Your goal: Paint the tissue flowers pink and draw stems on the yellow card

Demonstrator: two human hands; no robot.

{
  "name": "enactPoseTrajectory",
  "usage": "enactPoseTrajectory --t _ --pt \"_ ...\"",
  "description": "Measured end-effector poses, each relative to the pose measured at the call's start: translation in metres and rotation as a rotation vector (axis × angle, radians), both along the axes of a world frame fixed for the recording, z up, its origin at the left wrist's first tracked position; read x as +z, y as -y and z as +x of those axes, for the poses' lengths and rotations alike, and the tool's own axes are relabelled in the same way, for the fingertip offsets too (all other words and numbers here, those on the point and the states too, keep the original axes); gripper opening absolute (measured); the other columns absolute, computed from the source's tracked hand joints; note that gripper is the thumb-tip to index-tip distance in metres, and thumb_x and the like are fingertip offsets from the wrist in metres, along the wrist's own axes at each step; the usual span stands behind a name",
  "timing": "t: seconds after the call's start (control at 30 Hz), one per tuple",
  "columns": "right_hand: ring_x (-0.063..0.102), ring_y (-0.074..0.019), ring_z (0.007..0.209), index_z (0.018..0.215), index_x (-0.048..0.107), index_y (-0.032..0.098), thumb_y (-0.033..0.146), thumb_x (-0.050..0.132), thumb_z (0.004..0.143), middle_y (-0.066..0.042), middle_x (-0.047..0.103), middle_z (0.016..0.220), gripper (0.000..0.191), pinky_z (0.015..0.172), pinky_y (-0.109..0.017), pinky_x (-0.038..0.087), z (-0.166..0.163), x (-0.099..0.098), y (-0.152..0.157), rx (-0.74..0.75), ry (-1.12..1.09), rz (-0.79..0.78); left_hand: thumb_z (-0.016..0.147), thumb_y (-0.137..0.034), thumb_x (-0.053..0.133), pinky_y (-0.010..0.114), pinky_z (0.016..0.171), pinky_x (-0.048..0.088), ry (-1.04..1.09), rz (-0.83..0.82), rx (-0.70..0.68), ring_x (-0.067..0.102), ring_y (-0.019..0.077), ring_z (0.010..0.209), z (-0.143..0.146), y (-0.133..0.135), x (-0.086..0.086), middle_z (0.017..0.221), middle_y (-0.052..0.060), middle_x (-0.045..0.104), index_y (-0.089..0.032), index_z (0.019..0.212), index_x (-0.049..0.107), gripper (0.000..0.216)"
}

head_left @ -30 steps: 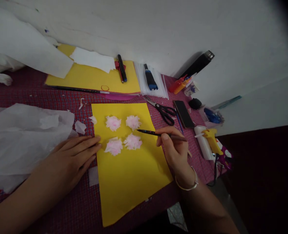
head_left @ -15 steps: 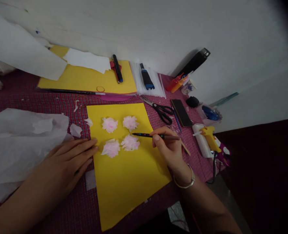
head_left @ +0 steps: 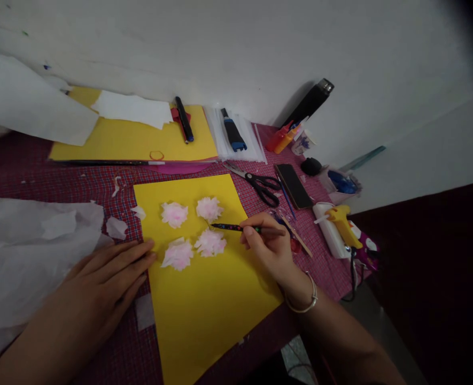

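Close to you, your left hand [head_left: 103,286] is lying flat, with its fingers stretched out and gripping nothing. Its tips are resting at the left edge of the yellow sheet [head_left: 216,310], and some thin white paper [head_left: 15,256] is lying beside it. The sheet is lying on the bench [head_left: 119,203], and its near half is showing plain yellow. Your right hand [head_left: 274,248] is reaching over the right side, and its fingers are pinching a dark, dotted pen [head_left: 230,228].

Farther up the sheet, four pink puffs are sitting in two rows: the near left puff [head_left: 179,253], the near right puff [head_left: 211,243], the far left puff [head_left: 174,214] and the far right puff [head_left: 209,208]. So the puffs are looking all set out, but I am not able to tell if they are stuck down.

Your pen's tip is pointing in between the two right puffs, by a thin line [head_left: 208,224]. I am not seeing whether it is touching the sheet. No line is showing between the two left puffs, so the drawing is looking only a little way along.

Past the sheet, the scissors [head_left: 262,188] are lying near the phone [head_left: 294,185]. Behind them, the yellow card [head_left: 128,147] is lying by the wall.
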State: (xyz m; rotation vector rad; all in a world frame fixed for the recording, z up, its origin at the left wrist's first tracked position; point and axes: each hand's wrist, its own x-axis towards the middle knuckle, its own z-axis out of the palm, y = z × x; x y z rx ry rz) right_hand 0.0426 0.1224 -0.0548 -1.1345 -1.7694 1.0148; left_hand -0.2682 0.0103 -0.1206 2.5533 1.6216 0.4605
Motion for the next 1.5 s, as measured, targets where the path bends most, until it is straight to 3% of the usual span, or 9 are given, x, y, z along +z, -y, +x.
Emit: enactPoseTrajectory --t 0.23,0.43,1.07,1.5 --pt "0.056 -0.0107 0.055 0.089 0.063 0.021 0.032 0.058 0.092 0.001 0.061 0.069 0.013 0.051 -0.023 0.045 -0.0009 -0.0045 -0.0007 0.014 -0.034 0.006 0.096 -0.032 0.042 0.050 0.113 0.038 -0.011 -0.059 0.050 0.051 0.0281 0.132 0.0024 0.0008 0.0023 0.147 -0.005 0.052 -0.035 0.140 0.045 0.044" --pt "0.056 -0.0113 0.057 0.091 0.064 0.021 0.030 0.058 0.092 0.001 0.062 0.069 0.011 0.052 -0.024 0.046 -0.0028 -0.0060 -0.0018 0.015 -0.013 0.006 0.095 -0.034 0.045 0.052 0.112 0.036 -0.036 -0.015 0.008 0.051 0.0278 0.132 0.0004 0.0025 -0.0031 0.148 0.001 0.051 -0.033 0.143 0.043 0.049" --pt "0.054 -0.0103 0.058 0.091 0.064 0.021 0.027 0.058 0.093 0.002 0.060 0.070 0.009 0.053 -0.023 0.043 -0.0045 -0.0082 -0.0025 0.038 -0.045 -0.019 0.095 -0.033 0.045 0.050 0.113 0.034 -0.019 -0.009 -0.006 0.051 0.0281 0.132 -0.0001 0.0038 -0.0017 0.148 0.001 0.051 -0.032 0.140 0.050 0.045" --pt "0.054 -0.0101 0.056 0.085 0.062 0.020 0.021 0.057 0.091 0.002 0.058 0.066 0.008 0.050 -0.022 0.040 -0.0065 0.0010 -0.0045 0.051 0.017 0.026 0.096 -0.036 0.044 0.049 0.112 0.035 -0.001 0.008 0.013 0.051 0.0268 0.131 -0.0004 0.0023 -0.0033 0.147 0.001 0.053 -0.031 0.142 0.047 0.046"
